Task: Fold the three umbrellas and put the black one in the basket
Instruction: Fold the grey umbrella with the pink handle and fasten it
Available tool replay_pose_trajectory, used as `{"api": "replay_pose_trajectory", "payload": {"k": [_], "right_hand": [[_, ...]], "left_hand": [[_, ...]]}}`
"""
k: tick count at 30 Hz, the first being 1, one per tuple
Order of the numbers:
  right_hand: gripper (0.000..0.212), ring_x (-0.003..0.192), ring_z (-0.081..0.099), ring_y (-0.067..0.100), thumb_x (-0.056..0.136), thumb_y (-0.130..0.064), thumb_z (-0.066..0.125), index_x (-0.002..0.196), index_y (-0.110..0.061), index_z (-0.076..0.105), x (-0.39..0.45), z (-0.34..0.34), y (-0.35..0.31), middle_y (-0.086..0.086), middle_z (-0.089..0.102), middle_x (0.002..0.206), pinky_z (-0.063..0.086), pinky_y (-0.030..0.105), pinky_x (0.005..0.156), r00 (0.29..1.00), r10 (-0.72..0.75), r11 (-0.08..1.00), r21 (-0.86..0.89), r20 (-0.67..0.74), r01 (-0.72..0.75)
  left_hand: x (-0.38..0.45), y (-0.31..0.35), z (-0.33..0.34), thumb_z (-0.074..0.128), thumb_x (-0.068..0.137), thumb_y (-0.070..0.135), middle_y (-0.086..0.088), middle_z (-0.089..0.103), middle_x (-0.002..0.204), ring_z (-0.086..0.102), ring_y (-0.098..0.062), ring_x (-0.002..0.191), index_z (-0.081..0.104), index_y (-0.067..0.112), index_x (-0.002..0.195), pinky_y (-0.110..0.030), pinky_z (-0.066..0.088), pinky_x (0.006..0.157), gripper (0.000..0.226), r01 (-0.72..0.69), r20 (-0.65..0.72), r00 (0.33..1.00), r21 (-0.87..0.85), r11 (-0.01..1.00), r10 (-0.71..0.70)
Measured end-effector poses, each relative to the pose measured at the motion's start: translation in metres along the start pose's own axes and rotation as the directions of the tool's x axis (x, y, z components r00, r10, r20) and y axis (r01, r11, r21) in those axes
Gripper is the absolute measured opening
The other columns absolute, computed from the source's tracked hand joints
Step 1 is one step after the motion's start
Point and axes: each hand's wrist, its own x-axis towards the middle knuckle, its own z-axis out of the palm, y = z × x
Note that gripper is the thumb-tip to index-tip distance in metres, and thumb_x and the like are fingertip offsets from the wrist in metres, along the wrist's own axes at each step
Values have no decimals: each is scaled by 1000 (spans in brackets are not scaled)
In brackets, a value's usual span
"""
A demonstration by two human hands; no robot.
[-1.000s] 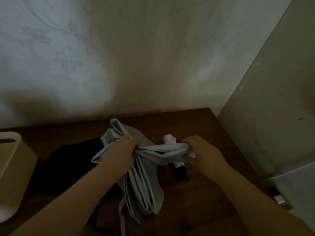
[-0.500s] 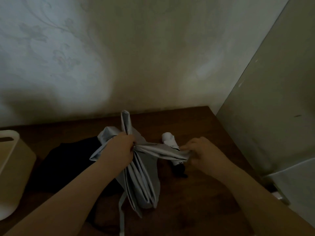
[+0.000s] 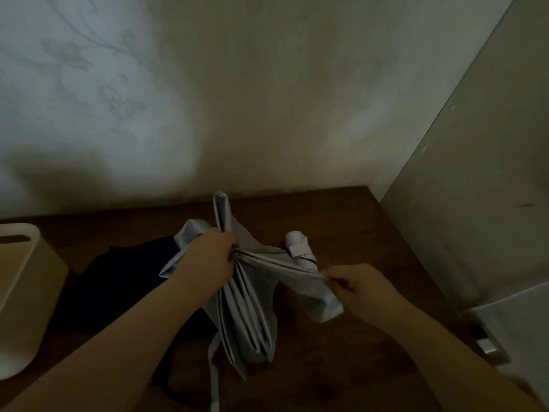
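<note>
A light grey umbrella (image 3: pixel 252 310) hangs in loose pleats above the brown table (image 3: pixel 341 367). My left hand (image 3: pixel 208 260) grips its gathered middle. My right hand (image 3: pixel 356 285) pinches one stretched flap out to the right. Its strap (image 3: pixel 213 370) dangles toward me. A black umbrella (image 3: pixel 124 286) lies spread on the table to the left, partly under my left arm. A rolled white umbrella (image 3: pixel 298 248) with a fastened strap lies just behind the grey fabric. The cream basket (image 3: pixel 26 295) stands at the left edge.
A patterned wall rises behind the table. A pale cabinet side (image 3: pixel 475 188) closes the right. A metal fitting (image 3: pixel 487 346) sits at the table's right edge.
My right hand has drawn the grey flap further right and down, stretching it. One pleat now sticks up behind my left hand. The white umbrella shows more.
</note>
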Motion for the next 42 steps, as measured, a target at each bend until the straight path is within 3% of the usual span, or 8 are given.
{"api": "replay_pose_trajectory", "payload": {"k": [6, 10, 14, 23, 29, 32, 36, 42], "right_hand": [[32, 102, 52, 13, 92, -37, 52, 123, -29, 54, 17, -3, -29, -4, 55, 110, 44, 25, 85, 998, -43, 989, -143, -49, 35], [16, 74, 44, 9, 91, -26, 55, 103, -17, 61, 23, -7, -30, -1, 53, 83, 35, 15, 55, 963, -114, 921, -389, -244, 10], [39, 44, 33, 5, 40, -25, 92, 61, -21, 59, 18, -10, -24, -7, 49, 48, 17, 15, 43, 952, -219, 863, -497, -214, 87], [19, 93, 52, 5, 94, -29, 54, 111, -24, 61, -6, 40, -57, -5, 60, 108, 45, 23, 83, 873, -298, 955, 130, 386, 268], [43, 119, 48, 14, 94, -17, 49, 135, -26, 42, 28, 53, -61, -3, 46, 133, 41, 19, 94, 998, 56, 938, 343, -35, -41], [55, 121, 46, 19, 93, -7, 48, 144, -21, 30, 28, 70, -80, 4, 41, 141, 35, 11, 90, 947, -115, 956, 294, 301, 22], [51, 127, 44, 19, 99, -13, 41, 145, -29, 31, 24, 79, -90, -3, 37, 148, 32, 9, 92, 772, -283, 924, 377, 569, 61], [28, 92, 55, 3, 97, -25, 46, 124, -29, 51, 45, 33, -66, -8, 56, 114, 50, 19, 80, 996, 81, 951, 297, 39, -89]], "left_hand": [[2, 7, 0, 51, 104, 9, -13, 60, 133, 61, -25, 121, 62, 12, 132, -27, 47, 95, 30, 0, 8, 1000, 22, 1000, -1], [5, 6, 2, 51, 102, 7, -13, 60, 132, 63, -27, 117, 63, 12, 129, -29, 48, 87, 30, 16, 21, 1000, 35, 999, -16], [4, 3, 6, 52, 100, 5, -13, 61, 131, 63, -28, 114, 63, 11, 129, -24, 40, 79, 31, 13, 11, 1000, -15, 1000, -13], [-1, -4, -1, 61, 97, 7, -15, 69, 123, 64, -26, 115, 69, 2, 118, -20, 41, 78, 23, 27, 30, 999, -183, 983, -22], [-6, -10, -8, 67, 96, 16, -10, 65, 118, 61, -21, 108, 68, 6, 122, -25, 47, 84, 29, 66, 64, 997, -301, 951, -49], [-7, -8, -4, 71, 94, 29, -5, 61, 98, 55, -12, 81, 68, 8, 110, -20, 44, 64, 26, 98, 45, 995, -340, 935, -88], [-10, -8, 5, 73, 94, 23, -10, 65, 118, 62, -21, 108, 68, 12, 113, -29, 52, 88, 23, 71, -9, 997, -236, 969, -75], [-13, -8, -6, 59, 103, 20, -5, 52, 141, 54, -19, 129, 57, 21, 139, -22, 42, 102, 36, -52, 5, 999, -95, 994, 52]]}}
